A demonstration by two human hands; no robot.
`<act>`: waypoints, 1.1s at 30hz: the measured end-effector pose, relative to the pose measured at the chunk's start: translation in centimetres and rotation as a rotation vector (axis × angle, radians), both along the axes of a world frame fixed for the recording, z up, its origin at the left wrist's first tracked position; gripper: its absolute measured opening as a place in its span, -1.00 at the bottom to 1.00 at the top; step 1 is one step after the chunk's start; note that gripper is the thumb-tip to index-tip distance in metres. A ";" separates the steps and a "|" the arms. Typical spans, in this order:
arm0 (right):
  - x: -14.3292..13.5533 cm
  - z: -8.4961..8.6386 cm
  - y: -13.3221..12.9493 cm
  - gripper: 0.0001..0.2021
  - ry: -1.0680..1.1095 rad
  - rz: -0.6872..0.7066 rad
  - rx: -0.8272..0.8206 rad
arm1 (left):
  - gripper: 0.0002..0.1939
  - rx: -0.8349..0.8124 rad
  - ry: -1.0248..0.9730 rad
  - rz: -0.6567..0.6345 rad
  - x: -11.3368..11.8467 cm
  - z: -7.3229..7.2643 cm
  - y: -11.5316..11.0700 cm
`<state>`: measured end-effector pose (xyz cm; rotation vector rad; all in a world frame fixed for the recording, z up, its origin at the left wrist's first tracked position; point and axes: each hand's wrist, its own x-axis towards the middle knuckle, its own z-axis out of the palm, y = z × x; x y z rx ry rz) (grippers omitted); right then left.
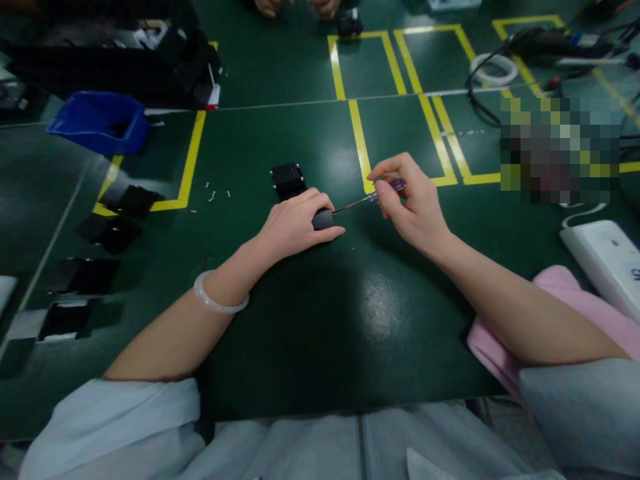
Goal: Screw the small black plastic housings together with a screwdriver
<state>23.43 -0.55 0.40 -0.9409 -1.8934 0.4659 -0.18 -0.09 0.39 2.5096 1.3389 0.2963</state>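
Head view: screwdriver [371,196], probably, over green tabletop [305,347]

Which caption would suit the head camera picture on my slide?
The left hand holds a dark part while the right hand points a screwdriver at its end.

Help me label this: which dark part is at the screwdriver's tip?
The dark part in the left hand; the screwdriver points at its right end. The others lie on the table, unheld.
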 end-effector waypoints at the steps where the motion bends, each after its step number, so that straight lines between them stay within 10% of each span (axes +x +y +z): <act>1: 0.0 0.1 0.0 -0.87 0.006 0.002 -0.007 | -0.55 0.000 0.003 0.002 0.0 0.0 0.0; 33: 0.0 -0.2 0.1 -0.88 0.014 -0.006 0.005 | -0.55 -0.026 0.012 0.011 0.1 0.4 -0.1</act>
